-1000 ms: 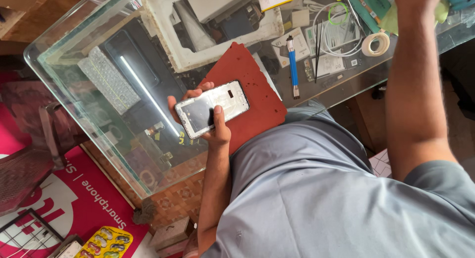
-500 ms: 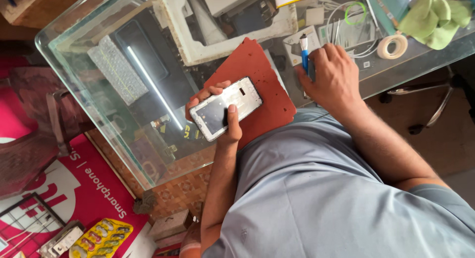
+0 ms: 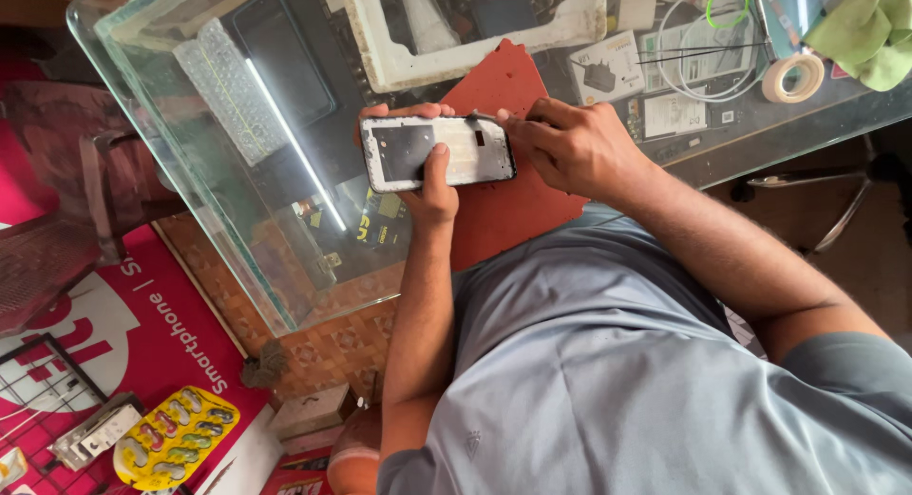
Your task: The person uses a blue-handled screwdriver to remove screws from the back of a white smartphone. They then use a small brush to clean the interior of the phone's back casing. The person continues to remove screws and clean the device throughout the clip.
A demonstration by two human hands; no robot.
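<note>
My left hand grips an opened phone with a pale inner frame, thumb across its face and fingers behind its far edge. It is held just above a red work mat on a glass counter. My right hand is closed around a thin tool. The tool's tip touches the phone's right end.
Behind the mat on the counter sit a white tray of parts, coiled white cables, a tape roll and a green cloth. A yellow blister pack lies on the red floor poster at lower left.
My right hand came back from the counter's far right, picked up a blue-handled tool, and brought its tip to the phone. My left hand turned the phone level.
</note>
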